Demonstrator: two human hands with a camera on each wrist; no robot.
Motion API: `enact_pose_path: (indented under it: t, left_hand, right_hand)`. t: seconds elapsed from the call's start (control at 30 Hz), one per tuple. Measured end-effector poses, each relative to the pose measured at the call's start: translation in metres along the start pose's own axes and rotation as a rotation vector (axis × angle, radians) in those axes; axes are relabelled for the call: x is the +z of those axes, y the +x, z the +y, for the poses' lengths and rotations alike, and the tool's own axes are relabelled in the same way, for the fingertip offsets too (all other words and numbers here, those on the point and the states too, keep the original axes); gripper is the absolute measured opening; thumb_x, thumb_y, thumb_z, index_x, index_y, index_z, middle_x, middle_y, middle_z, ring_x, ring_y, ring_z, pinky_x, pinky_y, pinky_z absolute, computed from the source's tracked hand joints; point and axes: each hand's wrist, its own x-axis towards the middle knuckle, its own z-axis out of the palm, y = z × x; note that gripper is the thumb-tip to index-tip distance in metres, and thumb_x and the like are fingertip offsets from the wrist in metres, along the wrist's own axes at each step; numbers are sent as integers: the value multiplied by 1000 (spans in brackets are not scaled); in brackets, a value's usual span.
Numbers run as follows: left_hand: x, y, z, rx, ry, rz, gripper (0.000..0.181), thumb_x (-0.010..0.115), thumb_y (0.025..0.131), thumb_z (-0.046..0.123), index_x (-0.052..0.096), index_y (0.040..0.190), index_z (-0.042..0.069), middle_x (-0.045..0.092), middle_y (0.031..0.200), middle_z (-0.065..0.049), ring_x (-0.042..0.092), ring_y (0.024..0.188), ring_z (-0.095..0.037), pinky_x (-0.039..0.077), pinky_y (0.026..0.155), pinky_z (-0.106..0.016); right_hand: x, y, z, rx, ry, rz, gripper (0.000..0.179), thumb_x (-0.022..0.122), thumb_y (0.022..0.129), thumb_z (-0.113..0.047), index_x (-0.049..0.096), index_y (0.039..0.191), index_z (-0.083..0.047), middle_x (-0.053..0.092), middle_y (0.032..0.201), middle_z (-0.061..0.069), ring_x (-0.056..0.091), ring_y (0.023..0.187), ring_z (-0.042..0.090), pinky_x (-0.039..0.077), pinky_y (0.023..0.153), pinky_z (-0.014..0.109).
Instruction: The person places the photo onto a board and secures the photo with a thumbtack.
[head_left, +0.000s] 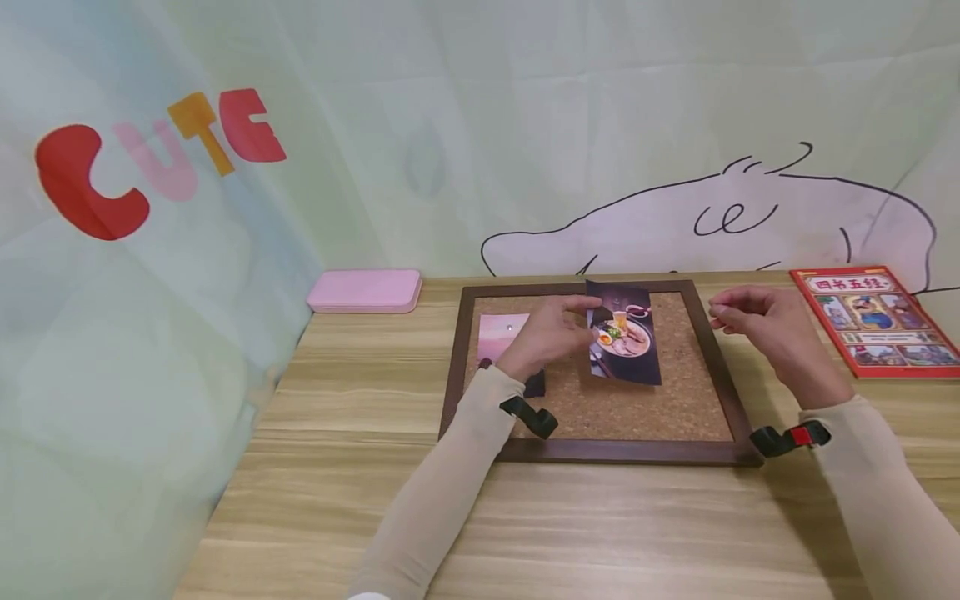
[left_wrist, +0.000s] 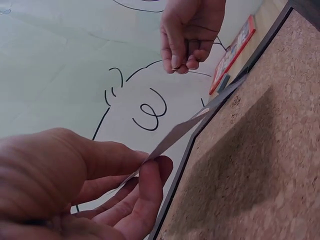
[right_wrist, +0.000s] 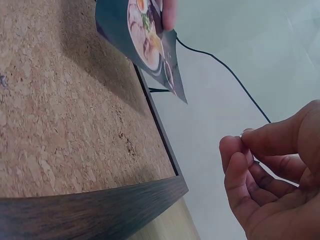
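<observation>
My left hand [head_left: 551, 333] pinches the left edge of a photo card [head_left: 622, 342] showing a bowl of ramen. The card is held tilted above a cork board [head_left: 637, 412] with a dark wooden frame; its shadow falls on the cork in the left wrist view. Off the board's right side, my right hand [head_left: 780, 329] pinches a tiny shiny tack [right_wrist: 242, 134] between thumb and forefinger, mostly hidden by the fingertips. A pink picture [head_left: 497, 333] lies on the board's left part with a small round tack [head_left: 510, 327] in it, partly covered by my left hand.
A pink case [head_left: 365, 291] lies on the wooden table [head_left: 360, 392] at the back left. To the right of the board is a red book [head_left: 873, 321] with an illustrated cover. A printed cloth [head_left: 450, 125] hangs behind and left of the table.
</observation>
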Motion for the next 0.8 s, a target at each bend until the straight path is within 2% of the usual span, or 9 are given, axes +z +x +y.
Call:
enact_pose_path:
  t: [0.07,0.13,0.2,0.33,0.63,0.73,0.8]
  left_hand:
    - [5,3,0,22,7,-2,52,73,94,-1,67,145,8,70,108,-14,51,58,-9,41,53,-21]
    - [9,5,0,41,37,3,51,74,94,0,68,144,7,70,125,-16,52,59,-8,43,54,-21]
    - [14,7,1,43,71,3,51,76,93,2,69,143,8,71,130,-17,52,59,-7,43,53,-19]
    - [24,12,2,36,104,2,52,78,92,2,70,143,9,72,127,-17,54,64,-8,44,55,-19]
    - [39,19,2,-13,110,9,51,82,91,5,73,140,13,70,131,-14,66,96,-16,53,69,-21]
    - [43,20,0,-29,110,8,50,82,92,6,73,140,14,68,134,-12,68,105,-20,56,77,-25]
    - [46,22,-1,-28,146,6,50,81,93,6,72,141,14,68,136,-12,67,113,-23,58,87,-31]
  right_hand:
    - [0,0,-1,5,-9,-3,32,60,110,-19,65,131,6,66,87,-31,67,82,-8,59,77,16]
    - [1,0,-1,8,-10,-4,33,61,109,-19,65,131,6,67,87,-30,68,82,-7,60,77,17]
    - [1,0,-1,14,-14,-4,33,61,109,-19,65,130,6,67,86,-30,68,81,-7,60,77,18]
    - [0,0,1,23,-22,-1,33,61,110,-20,64,131,5,66,86,-31,67,81,-7,60,77,18]
    - [1,1,-1,29,-48,-6,34,60,110,-22,66,132,4,66,87,-31,67,82,-7,59,78,18]
    - [0,1,-2,23,-40,-13,33,60,110,-20,65,131,4,67,87,-30,67,82,-7,59,78,18]
    - [1,1,-2,21,-39,-18,33,60,110,-20,65,131,4,66,86,-30,67,82,-6,59,79,17]
